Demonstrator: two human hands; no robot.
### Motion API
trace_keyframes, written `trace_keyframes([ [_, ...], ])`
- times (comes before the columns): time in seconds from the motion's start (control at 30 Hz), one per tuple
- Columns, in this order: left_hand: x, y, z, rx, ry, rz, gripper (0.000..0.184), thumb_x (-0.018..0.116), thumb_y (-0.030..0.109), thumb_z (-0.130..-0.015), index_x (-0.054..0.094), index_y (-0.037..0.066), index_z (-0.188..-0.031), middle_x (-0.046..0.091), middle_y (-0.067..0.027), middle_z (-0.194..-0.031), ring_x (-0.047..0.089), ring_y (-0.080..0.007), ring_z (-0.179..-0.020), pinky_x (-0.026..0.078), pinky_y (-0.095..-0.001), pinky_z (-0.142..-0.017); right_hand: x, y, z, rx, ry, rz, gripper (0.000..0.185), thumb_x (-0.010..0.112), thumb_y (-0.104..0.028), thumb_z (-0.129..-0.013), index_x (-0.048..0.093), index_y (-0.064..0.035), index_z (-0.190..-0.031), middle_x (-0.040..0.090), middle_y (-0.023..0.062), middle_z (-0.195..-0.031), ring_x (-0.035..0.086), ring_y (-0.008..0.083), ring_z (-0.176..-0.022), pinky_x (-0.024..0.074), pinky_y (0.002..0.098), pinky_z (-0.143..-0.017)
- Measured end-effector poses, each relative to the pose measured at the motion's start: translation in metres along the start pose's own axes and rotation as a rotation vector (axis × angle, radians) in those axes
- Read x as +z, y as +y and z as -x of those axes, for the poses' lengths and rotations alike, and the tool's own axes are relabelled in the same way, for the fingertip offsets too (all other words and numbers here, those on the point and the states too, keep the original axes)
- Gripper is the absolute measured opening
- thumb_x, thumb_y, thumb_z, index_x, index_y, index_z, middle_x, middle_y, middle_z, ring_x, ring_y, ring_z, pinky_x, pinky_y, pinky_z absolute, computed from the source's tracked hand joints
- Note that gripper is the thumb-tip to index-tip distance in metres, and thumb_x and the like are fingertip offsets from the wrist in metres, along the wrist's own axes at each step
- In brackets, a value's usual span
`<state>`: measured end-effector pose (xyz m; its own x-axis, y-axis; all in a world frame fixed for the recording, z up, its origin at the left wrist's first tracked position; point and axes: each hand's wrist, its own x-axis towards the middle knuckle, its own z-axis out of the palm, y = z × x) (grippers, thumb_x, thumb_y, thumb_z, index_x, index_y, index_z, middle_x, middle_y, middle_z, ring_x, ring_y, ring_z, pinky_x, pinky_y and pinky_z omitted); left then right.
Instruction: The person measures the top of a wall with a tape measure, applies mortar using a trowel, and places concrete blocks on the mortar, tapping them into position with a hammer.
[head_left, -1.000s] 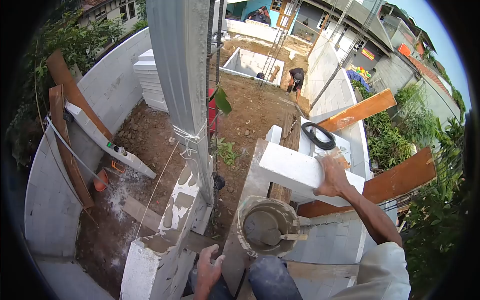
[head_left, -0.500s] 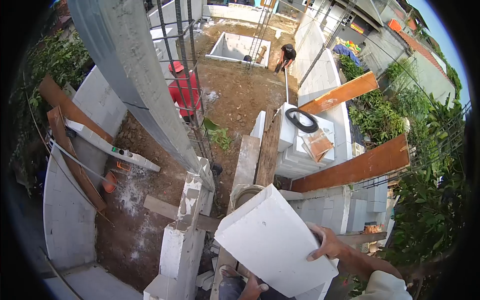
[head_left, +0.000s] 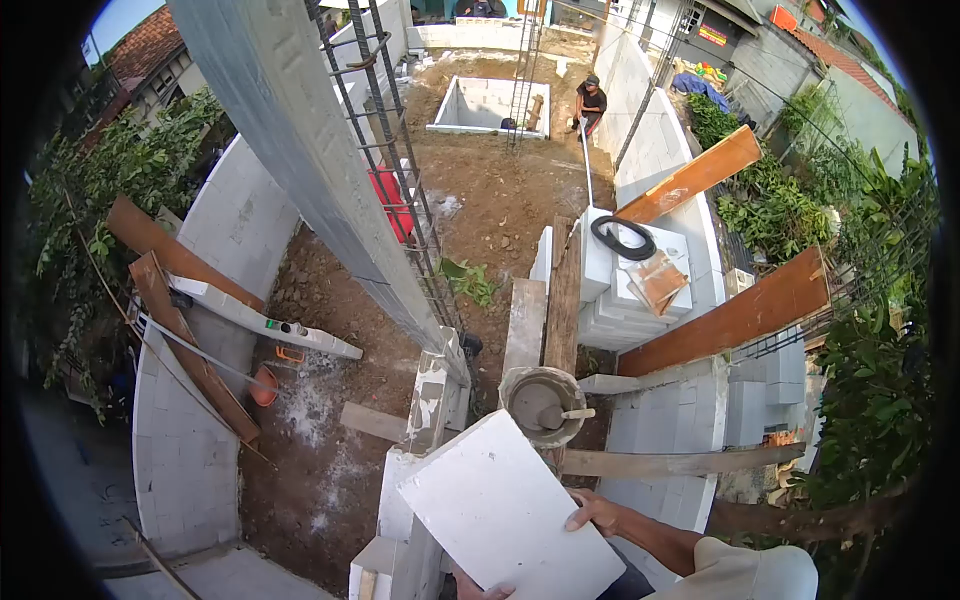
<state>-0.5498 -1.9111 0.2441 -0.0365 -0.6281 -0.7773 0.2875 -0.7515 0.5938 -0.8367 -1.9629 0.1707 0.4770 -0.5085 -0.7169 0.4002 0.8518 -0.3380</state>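
Note:
A large white lightweight concrete block (head_left: 510,505) is held tilted in front of me, between both hands. My right hand (head_left: 598,512) grips its right edge, thumb on the near face. At the lower edge my left hand (head_left: 485,590) supports it; most of that hand is hidden behind the block or cut off by the frame. Just beyond the block stands a bucket (head_left: 512,425) of grey mortar, a trowel handle (head_left: 578,413) leaning over its rim. To the left runs a partly built block wall (head_left: 395,500) with mortar patches on its top.
A tall steel-grey post (head_left: 300,150) and a rebar column (head_left: 385,130) rise ahead. Wooden planks (head_left: 562,300) lead away past the bucket. Stacked blocks (head_left: 600,265) carry a black hose coil (head_left: 622,238). One person (head_left: 591,100) crouches far off; another in red (head_left: 392,205) is behind the rebar.
The block and both hands have shifted left and lower in view, uncovering the bucket and trowel handle. My view has turned somewhat. The person in red is now mostly hidden behind the post.

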Motion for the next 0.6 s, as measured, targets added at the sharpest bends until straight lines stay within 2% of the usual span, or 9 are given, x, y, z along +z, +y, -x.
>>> trace_keyframes([
  [0.07,-0.004,0.011,0.012,0.032,0.064,-0.024,0.112,0.082,0.009,-0.079,0.014,-0.002,-0.169,0.039,-0.0239,-0.163,0.043,-0.0363,-0.148,0.038,-0.0466,-0.123,0.003,0.006,-0.019,0.065,-0.101,-0.031,0.101,0.08,-0.009,-0.074,0.037,-0.0031,-0.165,0.057,0.0159,-0.152,0.059,0.0294,-0.135,0.0485,0.0463,-0.114],
  [0.17,-0.007,0.034,0.032,0.095,0.181,-0.064,0.11,0.08,-0.001,-0.081,0.015,-0.001,-0.169,0.041,-0.0233,-0.162,0.045,-0.0359,-0.147,0.039,-0.0459,-0.122,0.023,0.013,-0.047,0.081,-0.21,-0.061,0.098,0.08,-0.01,-0.076,0.037,-0.002,-0.164,0.058,0.0173,-0.15,0.061,0.0301,-0.133,0.0515,0.0465,-0.111],
  [0.2,0.002,0.049,0.04,0.185,0.233,-0.102,0.103,0.077,-0.005,-0.077,0.024,-0.002,-0.165,0.048,-0.0236,-0.154,0.049,-0.0355,-0.141,0.041,-0.0455,-0.119,0.033,0.011,-0.052,0.114,-0.256,-0.086,0.098,0.081,-0.011,-0.076,0.037,-0.0015,-0.164,0.058,0.0177,-0.15,0.061,0.0298,-0.133,0.0509,0.0462,-0.112],
  [0.27,-0.011,0.06,0.034,0.385,0.234,-0.22,0.132,0.094,0.05,-0.063,0.026,-0.007,-0.161,0.044,-0.0251,-0.149,0.046,-0.0389,-0.142,0.038,-0.0535,-0.118,0.048,0.014,-0.071,0.15,-0.343,-0.115,0.098,0.083,-0.014,-0.078,0.038,-0.0009,-0.164,0.059,0.0181,-0.15,0.062,0.0291,-0.133,0.0492,0.0454,-0.114],
  [0.33,0.009,0.102,0.052,0.383,0.419,-0.241,0.122,0.089,0.038,-0.057,0.035,-0.01,-0.155,0.053,-0.0234,-0.136,0.055,-0.0376,-0.129,0.044,-0.0525,-0.11,0.066,0.02,-0.089,0.125,-0.433,-0.074,0.099,0.086,-0.023,-0.082,0.036,-0.0009,-0.165,0.06,0.0181,-0.149,0.058,0.0287,-0.137,0.0445,0.0442,-0.118],
  [0.4,-0.004,0.126,0.057,0.377,0.532,-0.428,0.118,0.09,0.043,-0.056,0.042,-0.012,-0.15,0.054,-0.0239,-0.133,0.056,-0.0368,-0.126,0.046,-0.0517,-0.107,0.073,0.017,-0.095,0.122,-0.492,-0.056,0.1,0.087,-0.029,-0.085,0.035,-0.001,-0.166,0.06,0.0181,-0.149,0.055,0.0287,-0.141,0.041,0.0434,-0.121],
  [0.47,-0.013,0.152,0.059,0.393,0.619,-0.543,0.117,0.089,0.043,-0.056,0.044,-0.011,-0.15,0.057,-0.0223,-0.13,0.058,-0.0358,-0.123,0.047,-0.0501,-0.105,0.073,0.015,-0.095,-0.086,-0.43,0.098,0.102,0.085,-0.039,-0.09,0.03,-0.0007,-0.168,0.058,0.0209,-0.152,0.046,0.0279,-0.148,0.0336,0.0418,-0.125],
  [0.5,-0.015,0.168,0.057,0.4,0.635,-0.592,0.117,0.088,0.043,-0.056,0.044,-0.011,-0.15,0.057,-0.0221,-0.13,0.058,-0.036,-0.123,0.047,-0.0502,-0.105,0.064,0.02,-0.093,-0.07,-0.447,0.084,0.102,0.085,-0.039,-0.09,0.03,-0.0007,-0.168,0.058,0.0209,-0.152,0.046,0.0279,-0.148,0.0336,0.0418,-0.125],
  [0.6,-0.024,0.211,0.038,0.45,0.681,-0.777,0.116,0.087,0.041,-0.054,0.045,-0.012,-0.149,0.058,-0.0226,-0.131,0.059,-0.0364,-0.122,0.047,-0.0504,-0.106,-0.017,0.059,-0.088,-0.035,-0.298,0.517,0.101,0.079,-0.05,-0.094,0.031,-0.0009,-0.168,0.055,0.0244,-0.156,0.038,0.0304,-0.155,0.0272,0.0429,-0.128],
])
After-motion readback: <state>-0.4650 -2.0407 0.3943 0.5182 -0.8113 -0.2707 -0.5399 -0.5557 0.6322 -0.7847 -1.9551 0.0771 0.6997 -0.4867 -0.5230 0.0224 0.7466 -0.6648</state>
